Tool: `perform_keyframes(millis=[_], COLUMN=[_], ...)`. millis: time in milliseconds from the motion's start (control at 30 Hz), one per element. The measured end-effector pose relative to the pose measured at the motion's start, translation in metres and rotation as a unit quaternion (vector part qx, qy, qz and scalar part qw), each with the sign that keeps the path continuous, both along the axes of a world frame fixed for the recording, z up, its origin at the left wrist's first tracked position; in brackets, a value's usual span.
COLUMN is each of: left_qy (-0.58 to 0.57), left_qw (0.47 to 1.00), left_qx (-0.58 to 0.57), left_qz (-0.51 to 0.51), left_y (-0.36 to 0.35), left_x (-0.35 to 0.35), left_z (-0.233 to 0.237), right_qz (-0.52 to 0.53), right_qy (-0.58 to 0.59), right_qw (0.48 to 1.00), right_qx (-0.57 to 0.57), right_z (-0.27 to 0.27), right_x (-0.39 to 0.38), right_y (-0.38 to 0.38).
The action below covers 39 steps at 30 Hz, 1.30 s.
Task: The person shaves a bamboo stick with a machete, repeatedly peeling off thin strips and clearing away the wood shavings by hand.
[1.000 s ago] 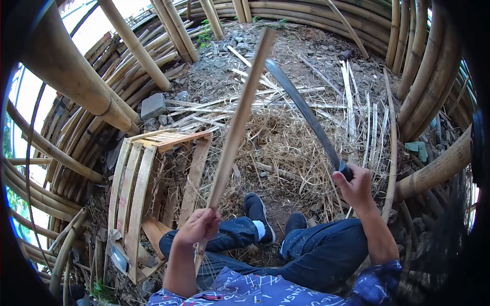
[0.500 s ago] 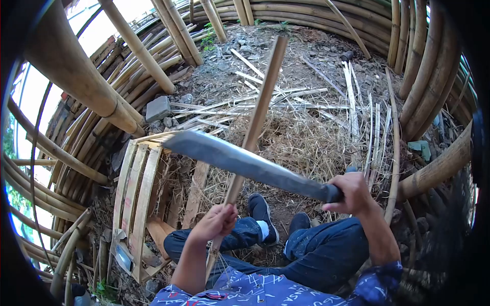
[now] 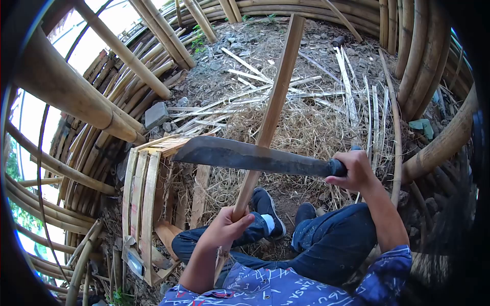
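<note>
My left hand is closed round the lower part of a long bamboo strip, which tilts up and away to the right. A machete is in my right hand, its dark handle gripped in the fist. The broad blade points left and crosses the strip above my left hand, overlapping it in this view. The strip's lower end runs down beside my left forearm toward my lap.
A wooden slatted crate stands at my left. Pale shavings and split strips cover the ground ahead. A grey block lies beyond the crate. Thick bamboo poles stand left and right, with stacked bamboo at the back.
The strip's top has shifted right and nearer the camera, and my left hand has moved slightly right. The machete blade has swung to lie more level across the strip.
</note>
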<state>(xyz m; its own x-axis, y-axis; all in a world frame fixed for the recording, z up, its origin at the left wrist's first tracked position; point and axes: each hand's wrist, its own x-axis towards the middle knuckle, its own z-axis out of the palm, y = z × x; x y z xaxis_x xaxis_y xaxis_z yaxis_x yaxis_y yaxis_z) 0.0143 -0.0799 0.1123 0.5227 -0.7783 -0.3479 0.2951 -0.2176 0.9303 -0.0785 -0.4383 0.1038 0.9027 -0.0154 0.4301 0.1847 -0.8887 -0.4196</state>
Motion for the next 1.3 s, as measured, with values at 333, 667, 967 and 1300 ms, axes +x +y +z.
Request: perform_keyframes(millis=[333,667,967,1300], left_qy=[-0.095,-0.132,-0.113,-0.105], left_qw=[0.992,0.984,0.988,0.992], left_qx=[0.066,0.082,0.095,0.058], left_qz=[0.049,0.084,0.045,0.047], left_y=[-0.029,-0.044,-0.055,-0.045], left_x=[-0.019,-0.028,-0.024,-0.023], left_z=[-0.012,-0.018,-0.006,-0.014], right_qz=[0.032,0.042,0.010,0.005], right_qy=[-0.024,0.052,-0.010,-0.041], right_qw=[0.991,0.996,0.994,0.991], right_qx=[-0.129,-0.067,-0.105,-0.130], right_z=[0.014,0.008,0.009,0.006], right_x=[0.006,0.010,0.009,0.009], right_y=[0.041,0.050,0.034,0.031])
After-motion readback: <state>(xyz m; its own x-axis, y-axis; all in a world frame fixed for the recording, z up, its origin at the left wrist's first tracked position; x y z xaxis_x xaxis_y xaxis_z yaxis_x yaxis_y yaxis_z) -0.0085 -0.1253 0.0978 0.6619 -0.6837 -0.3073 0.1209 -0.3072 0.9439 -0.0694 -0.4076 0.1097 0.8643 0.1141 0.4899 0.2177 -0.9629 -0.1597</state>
